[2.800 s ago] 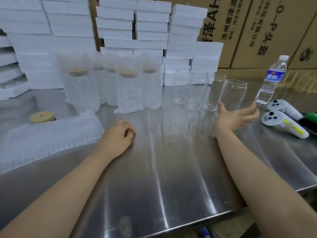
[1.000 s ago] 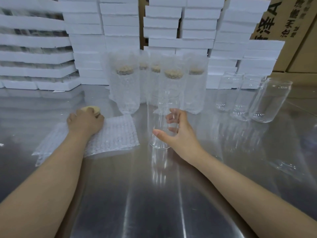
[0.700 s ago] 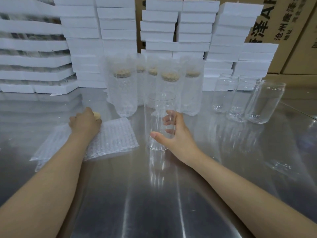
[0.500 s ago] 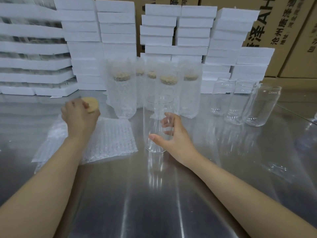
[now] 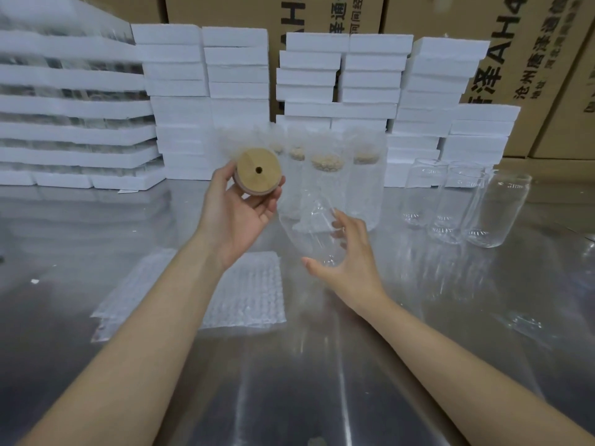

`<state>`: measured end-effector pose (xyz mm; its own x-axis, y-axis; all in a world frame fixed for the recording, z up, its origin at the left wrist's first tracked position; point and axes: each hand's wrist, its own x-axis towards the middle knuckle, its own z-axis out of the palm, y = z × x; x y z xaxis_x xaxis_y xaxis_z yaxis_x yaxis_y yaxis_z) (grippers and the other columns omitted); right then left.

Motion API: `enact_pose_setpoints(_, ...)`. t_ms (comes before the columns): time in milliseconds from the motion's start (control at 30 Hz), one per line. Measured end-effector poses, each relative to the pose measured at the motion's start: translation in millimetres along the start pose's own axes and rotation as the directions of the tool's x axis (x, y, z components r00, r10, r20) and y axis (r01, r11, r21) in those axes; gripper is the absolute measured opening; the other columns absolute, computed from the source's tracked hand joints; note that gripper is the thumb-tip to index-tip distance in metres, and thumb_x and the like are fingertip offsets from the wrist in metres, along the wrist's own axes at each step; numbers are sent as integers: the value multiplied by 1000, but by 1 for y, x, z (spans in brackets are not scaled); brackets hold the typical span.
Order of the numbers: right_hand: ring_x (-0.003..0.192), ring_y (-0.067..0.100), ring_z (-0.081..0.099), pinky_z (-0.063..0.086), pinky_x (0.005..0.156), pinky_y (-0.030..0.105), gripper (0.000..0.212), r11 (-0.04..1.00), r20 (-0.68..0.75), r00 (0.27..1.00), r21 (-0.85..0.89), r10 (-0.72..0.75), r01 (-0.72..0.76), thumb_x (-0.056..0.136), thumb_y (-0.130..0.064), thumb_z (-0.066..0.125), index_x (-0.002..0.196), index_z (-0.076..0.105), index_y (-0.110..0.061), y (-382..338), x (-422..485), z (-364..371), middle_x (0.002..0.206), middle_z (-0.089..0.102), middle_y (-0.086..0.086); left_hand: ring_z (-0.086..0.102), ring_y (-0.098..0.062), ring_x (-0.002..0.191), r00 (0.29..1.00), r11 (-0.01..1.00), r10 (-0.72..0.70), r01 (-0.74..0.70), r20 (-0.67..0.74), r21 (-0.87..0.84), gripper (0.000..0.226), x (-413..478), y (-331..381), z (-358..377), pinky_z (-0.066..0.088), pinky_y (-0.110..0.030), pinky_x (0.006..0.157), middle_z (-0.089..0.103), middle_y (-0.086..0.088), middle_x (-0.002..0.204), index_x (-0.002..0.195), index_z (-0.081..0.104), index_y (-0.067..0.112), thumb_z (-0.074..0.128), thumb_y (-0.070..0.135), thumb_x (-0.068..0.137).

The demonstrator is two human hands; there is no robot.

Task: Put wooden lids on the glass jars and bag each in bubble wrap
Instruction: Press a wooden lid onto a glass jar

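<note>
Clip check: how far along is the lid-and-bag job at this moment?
Done: a cluster of lidded, bagged jars stands at the back. In hand: the left hand holds a wooden lid, the right hand grips an open glass jar. Left: lidding and bagging it, plus three bare jars; flat bubble-wrap bags lie ready.

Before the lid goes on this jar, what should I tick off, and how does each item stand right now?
1. Lid in hand: ok. The left hand grips the wooden lid, with the holed face toward the camera.
2. Jar secured: ok. The right hand holds the glass jar.
3. Lid lined up over the jar mouth: not ok. The lid is up and left of the jar.
4. Jar upright: cannot tell. The glass is blurred.
5. Bubble wrap bag ready: ok. It lies flat on the table.
</note>
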<state>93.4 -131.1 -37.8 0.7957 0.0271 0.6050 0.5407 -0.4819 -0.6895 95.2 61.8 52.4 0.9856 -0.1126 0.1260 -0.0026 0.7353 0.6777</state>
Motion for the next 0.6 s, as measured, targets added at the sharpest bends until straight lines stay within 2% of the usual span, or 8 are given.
enact_pose_setpoints(67,111,0,50,37,87,1,89,999,5,1000,16,28,-28,69,-36,85,143,36,-29,1,0,0,124,38,-13,63,-22,90,997,995,67,-65,-23,78,37,2,-3,2,51,-24,81,67,-16,108,111,60,7,51,37,92)
enact_pose_setpoints(133,113,1,50,38,92,4,90,998,42,998,36,48,-49,70,-36,85,144,35,-26,0,1,0,126,40,-11,62,-20,102,969,917,247,-238,13,321,25,1,-7,3,50,-24,86,67,-6,108,110,63,15,49,30,96)
enact_pose_setpoints(167,114,1,51,39,96,8,89,997,60,997,53,57,-60,70,-35,84,144,34,-26,-1,1,0,126,41,-11,61,-17,109,933,800,344,-348,102,490,23,-1,-10,4,49,-22,90,68,-1,111,110,65,18,50,28,97)
enact_pose_setpoints(233,114,0,51,42,101,18,88,992,88,993,94,74,-82,71,-35,84,143,35,-27,-4,0,0,125,43,-10,58,-6,116,855,520,404,-507,325,688,24,-6,-16,1,47,-21,96,66,5,120,114,67,24,58,31,93)
enact_pose_setpoints(300,112,-4,52,44,103,24,87,986,114,989,129,91,-105,71,-35,85,143,36,-26,-6,-1,0,125,44,-10,55,-2,118,831,393,379,-542,407,743,25,-10,-22,0,46,-25,100,61,9,126,112,67,33,66,33,87)
enact_pose_setpoints(400,112,-4,52,45,103,25,86,981,138,985,147,104,-124,72,-35,85,142,35,-28,-8,-2,0,125,44,-11,48,0,123,802,196,362,-564,475,802,26,-14,-28,2,38,-22,103,55,16,130,115,66,35,64,34,89)
enact_pose_setpoints(533,113,-2,52,45,102,23,87,976,141,983,166,118,-141,73,-35,83,144,33,-25,-9,-3,-1,127,44,-10,40,0,128,774,36,338,-579,535,815,29,-16,-32,7,28,-11,105,52,15,133,123,62,30,56,30,95)
enact_pose_setpoints(600,114,-1,53,46,101,23,86,973,149,981,173,125,-150,75,-34,82,144,32,-22,-8,-2,-1,130,44,-7,38,-2,130,738,-53,313,-615,598,787,31,-16,-36,8,25,-10,107,51,11,135,127,59,26,56,26,96)
